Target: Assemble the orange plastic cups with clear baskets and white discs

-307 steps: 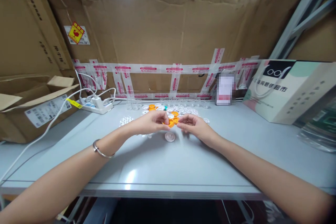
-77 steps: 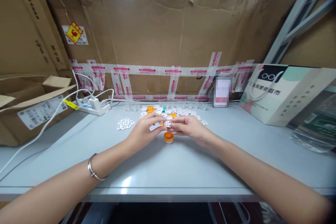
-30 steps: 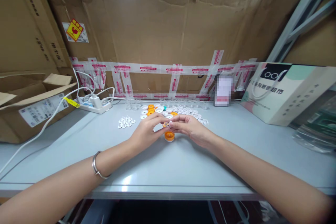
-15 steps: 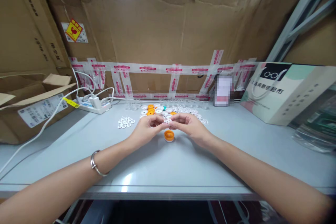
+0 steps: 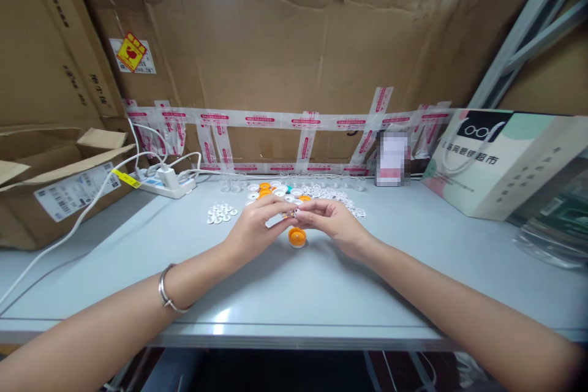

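Pinching small white part with fingertips of left hand and right hand, mid-frame. Got orange cap on table just below in frame; see white pegs left of center.

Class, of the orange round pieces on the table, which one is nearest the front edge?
The orange cup-like piece sitting alone at the front; the other visible orange pieces lie farther back, among white pieces.

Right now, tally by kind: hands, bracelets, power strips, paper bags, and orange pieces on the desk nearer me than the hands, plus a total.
Left hand and right hand: 2
Bracelet: 1
Power strip: 1
Paper bag: 1
Orange piece: 1
Total: 6
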Available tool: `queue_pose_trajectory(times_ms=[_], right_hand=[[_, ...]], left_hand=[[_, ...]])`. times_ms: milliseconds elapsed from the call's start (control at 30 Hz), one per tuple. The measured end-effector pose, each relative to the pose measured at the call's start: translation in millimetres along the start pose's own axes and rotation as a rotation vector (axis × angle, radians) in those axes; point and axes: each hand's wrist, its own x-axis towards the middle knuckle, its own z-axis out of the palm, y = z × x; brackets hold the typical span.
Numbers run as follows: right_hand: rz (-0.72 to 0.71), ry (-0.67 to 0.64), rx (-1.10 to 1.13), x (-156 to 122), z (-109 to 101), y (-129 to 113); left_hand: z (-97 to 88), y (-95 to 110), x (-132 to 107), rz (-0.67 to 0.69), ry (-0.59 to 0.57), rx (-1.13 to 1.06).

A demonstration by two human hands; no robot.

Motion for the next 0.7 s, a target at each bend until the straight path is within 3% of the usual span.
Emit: queue_pose_trajectory(times_ms=[333,700], right_hand=[[0.204,-0.091,0.222,-0.9,-1.6,-2.0],[0.224,-0.125,0.319,-0.2,-2.5,-0.4]], left_hand=[[-1.0,-3.7,2.2,0.324,0.067,0.226],[-0.6,-2.1,1.4,0.299,0.068,0.31]])
